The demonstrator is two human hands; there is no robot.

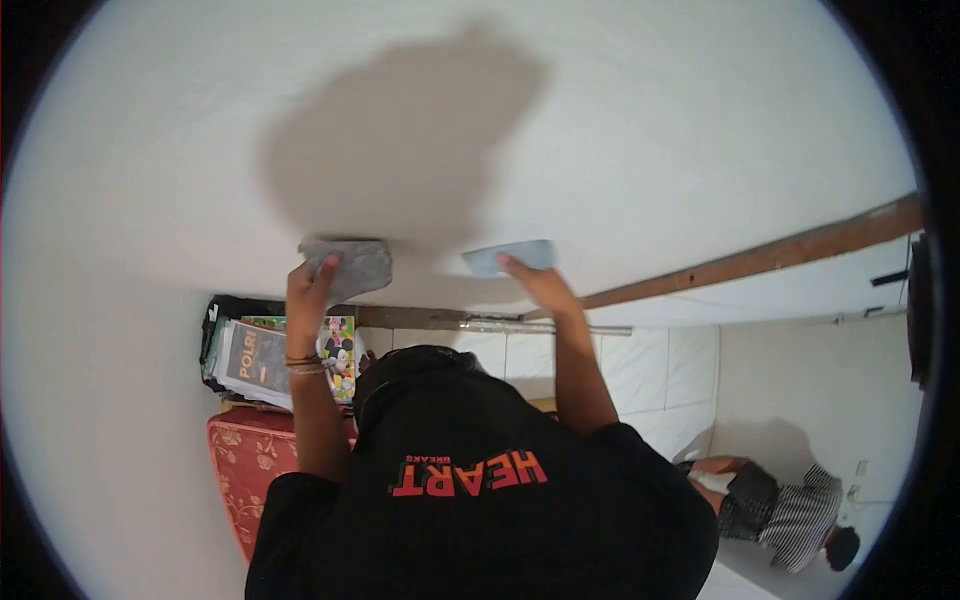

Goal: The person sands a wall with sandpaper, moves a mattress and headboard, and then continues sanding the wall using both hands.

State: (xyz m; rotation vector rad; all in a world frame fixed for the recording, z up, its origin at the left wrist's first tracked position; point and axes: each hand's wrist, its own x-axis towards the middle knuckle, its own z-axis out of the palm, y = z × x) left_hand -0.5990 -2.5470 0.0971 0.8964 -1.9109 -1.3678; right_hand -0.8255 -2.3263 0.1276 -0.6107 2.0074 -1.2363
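My left hand [312,282], with bracelets at the wrist, grips a crumpled grey cloth [355,265] and presses it against a broad white surface [620,120]. My right hand [532,282] lies flat with its fingers on a smaller pale blue-grey cloth [512,255] on the same surface. Both arms reach up from my black T-shirt [470,500], which has red upside-down lettering. A dark shadow falls on the white surface just above the two cloths.
A brown wooden strip [770,255] runs along the white surface's edge on the right, with a metal rod [545,326] below it. At left are stacked magazines [262,358] and a red floral mattress [240,465]. Another person in a striped top [795,515] appears at lower right by white tiles [650,370].
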